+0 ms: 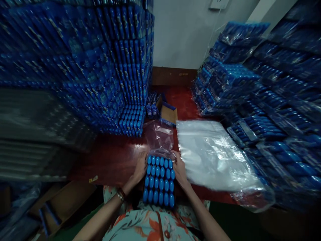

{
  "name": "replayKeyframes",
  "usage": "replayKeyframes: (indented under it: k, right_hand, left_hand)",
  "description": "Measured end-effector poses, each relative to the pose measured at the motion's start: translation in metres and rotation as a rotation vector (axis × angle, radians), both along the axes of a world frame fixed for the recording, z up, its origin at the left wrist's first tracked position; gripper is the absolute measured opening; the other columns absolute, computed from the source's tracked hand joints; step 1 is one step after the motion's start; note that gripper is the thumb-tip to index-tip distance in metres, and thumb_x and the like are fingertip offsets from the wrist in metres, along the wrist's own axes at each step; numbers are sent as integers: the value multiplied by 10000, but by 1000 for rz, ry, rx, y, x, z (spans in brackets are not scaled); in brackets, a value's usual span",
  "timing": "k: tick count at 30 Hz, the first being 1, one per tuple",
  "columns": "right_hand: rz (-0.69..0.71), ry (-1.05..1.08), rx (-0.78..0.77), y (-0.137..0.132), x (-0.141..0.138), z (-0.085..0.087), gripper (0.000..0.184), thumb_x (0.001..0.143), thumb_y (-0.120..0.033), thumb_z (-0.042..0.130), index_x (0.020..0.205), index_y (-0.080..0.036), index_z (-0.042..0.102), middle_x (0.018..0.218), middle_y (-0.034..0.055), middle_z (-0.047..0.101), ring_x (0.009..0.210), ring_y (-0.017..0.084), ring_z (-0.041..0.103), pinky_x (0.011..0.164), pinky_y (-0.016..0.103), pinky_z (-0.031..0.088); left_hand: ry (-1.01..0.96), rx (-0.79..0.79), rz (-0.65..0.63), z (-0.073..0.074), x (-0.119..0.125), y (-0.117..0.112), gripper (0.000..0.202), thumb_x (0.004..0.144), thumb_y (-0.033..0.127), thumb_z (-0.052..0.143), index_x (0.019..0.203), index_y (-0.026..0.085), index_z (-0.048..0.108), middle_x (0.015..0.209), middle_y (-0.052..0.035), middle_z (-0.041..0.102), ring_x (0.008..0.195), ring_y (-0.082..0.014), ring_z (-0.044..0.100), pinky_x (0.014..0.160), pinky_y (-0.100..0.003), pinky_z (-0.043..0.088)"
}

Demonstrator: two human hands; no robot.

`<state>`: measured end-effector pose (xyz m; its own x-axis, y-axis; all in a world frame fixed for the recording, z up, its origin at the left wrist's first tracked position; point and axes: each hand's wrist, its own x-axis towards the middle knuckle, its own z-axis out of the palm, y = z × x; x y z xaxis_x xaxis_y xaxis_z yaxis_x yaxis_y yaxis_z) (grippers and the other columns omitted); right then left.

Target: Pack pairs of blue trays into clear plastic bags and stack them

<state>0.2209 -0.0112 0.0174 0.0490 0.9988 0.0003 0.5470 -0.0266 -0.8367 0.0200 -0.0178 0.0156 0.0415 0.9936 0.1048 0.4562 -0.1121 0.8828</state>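
A block of several small blue boxes [159, 180], packed in rows, lies at the near edge of the dark red table [112, 160]. My left hand [139, 167] grips its left side and my right hand [179, 169] grips its right side. A clear plastic bag [160, 137] lies open just beyond the block, its mouth touching the block's far end. Both hands have fingers curled against the block and the bag's edge.
A tall stack of blue boxes [100, 67] rises at the left. Bagged blue packs [263, 100] pile up at the right. A pile of clear bags [213, 154] lies right of my hands. An open cardboard box [168, 113] sits behind.
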Motion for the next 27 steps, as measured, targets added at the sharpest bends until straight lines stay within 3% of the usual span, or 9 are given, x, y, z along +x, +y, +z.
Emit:
replayKeyframes:
  k: [3,8,10,13,17,21,24,27]
  right_hand:
    - [2,61,-8,-9,0,3,354,856,-313,335,1163,-217,481,1168,85,587,1042,224,563,911,381,426]
    - [-33,257,-116,10,-3,-1,370,835,-367,378,1152,-189,449,1000,97,640,875,228,612,775,373,491]
    - [-92,285,-169,17,-4,-8,378,808,-341,395,1147,-180,442,930,92,649,803,226,617,732,377,501]
    - [-136,274,-119,15,-5,-13,398,782,-302,412,1163,-189,432,1040,104,630,876,221,614,803,386,488]
    - [-95,123,-35,-4,0,-6,443,789,-313,426,1214,-186,418,1143,119,601,959,233,599,845,389,466]
    - [30,-5,-115,-25,13,4,376,828,-340,380,1163,-204,483,940,78,655,796,225,615,753,368,485]
    - [115,-118,-150,-30,24,11,339,835,-362,394,1116,-228,527,829,47,635,730,218,592,725,366,483]
    - [117,-167,-101,-19,27,18,364,818,-410,447,1100,-202,546,856,53,597,729,204,570,725,358,480]
  left_hand:
    - [-109,-99,61,1,-2,-13,309,875,357,357,968,160,576,921,-59,614,867,-181,550,828,-323,444]
    - [-338,-317,182,-1,-12,6,347,822,460,438,882,153,589,717,-14,603,695,-158,551,663,-271,461]
    - [-360,-336,187,-6,-14,13,318,763,457,512,805,150,584,675,-7,595,663,-153,552,631,-259,458]
    - [-352,-310,181,-10,-14,11,250,714,378,573,808,147,580,732,-11,620,719,-154,575,687,-259,464]
    - [-133,-195,51,-3,-18,-4,191,737,241,525,888,152,601,830,-24,646,764,-159,577,725,-267,453]
    - [49,-260,-64,8,-26,-10,209,785,234,481,945,165,597,837,-46,667,758,-187,601,727,-297,466]
    - [151,-294,-67,14,-27,-8,235,834,251,439,1002,167,581,927,-89,669,880,-227,616,809,-353,461]
    - [211,-114,-11,20,-24,1,295,836,245,458,1113,170,527,1057,-100,622,960,-211,589,859,-353,449]
